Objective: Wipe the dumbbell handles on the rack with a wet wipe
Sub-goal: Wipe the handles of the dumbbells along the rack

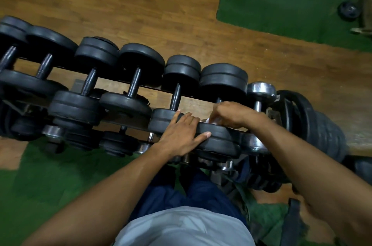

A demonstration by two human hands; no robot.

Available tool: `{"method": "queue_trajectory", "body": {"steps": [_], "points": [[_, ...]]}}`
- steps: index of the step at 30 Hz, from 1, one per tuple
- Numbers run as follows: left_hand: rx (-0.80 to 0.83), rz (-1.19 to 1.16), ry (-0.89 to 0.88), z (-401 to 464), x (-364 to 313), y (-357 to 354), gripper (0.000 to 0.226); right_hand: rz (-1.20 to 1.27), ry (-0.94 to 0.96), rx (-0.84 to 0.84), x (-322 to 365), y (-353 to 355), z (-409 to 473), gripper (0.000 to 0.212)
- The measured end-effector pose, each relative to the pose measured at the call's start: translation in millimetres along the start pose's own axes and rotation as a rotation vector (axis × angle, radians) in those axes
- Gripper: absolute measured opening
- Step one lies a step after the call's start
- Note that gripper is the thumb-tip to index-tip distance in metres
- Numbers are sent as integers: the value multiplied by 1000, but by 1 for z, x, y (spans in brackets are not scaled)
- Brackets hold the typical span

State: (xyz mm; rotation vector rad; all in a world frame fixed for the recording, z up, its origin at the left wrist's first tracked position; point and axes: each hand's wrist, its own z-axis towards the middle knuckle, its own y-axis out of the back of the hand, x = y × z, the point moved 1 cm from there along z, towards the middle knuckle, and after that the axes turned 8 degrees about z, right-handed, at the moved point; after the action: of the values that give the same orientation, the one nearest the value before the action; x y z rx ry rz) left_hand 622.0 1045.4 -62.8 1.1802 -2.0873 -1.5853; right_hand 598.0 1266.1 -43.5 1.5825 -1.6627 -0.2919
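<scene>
Resting flat, the left hand spreads straight fingers over a dumbbell's near plates; just beyond, the right hand arches, fingertips pinching a white wipe.

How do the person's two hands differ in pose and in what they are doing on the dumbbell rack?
The left hand lies flat with fingers spread on a black dumbbell end; the right hand is curled, fingers pointing down. The left hand holds nothing, while the right hand pinches a white wipe. The left hand is nearer the person; the right hand reaches further, over the handle. Both touch the same dumbbell area.
</scene>
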Motion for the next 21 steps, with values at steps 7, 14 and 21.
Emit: {"method": "queue_trajectory", "body": {"steps": [7,14,21], "points": [[-82,-66,129,1,-19,-12,87,58,-50,-348,-21,-16,0,28],[-113,-95,160,1,-21,-17,86,96,171,-63,-16,-9,-10,32],[-112,-76,152,-1,-22,-16,82,-13,19,-314,-16,-4,-4,28]]}}
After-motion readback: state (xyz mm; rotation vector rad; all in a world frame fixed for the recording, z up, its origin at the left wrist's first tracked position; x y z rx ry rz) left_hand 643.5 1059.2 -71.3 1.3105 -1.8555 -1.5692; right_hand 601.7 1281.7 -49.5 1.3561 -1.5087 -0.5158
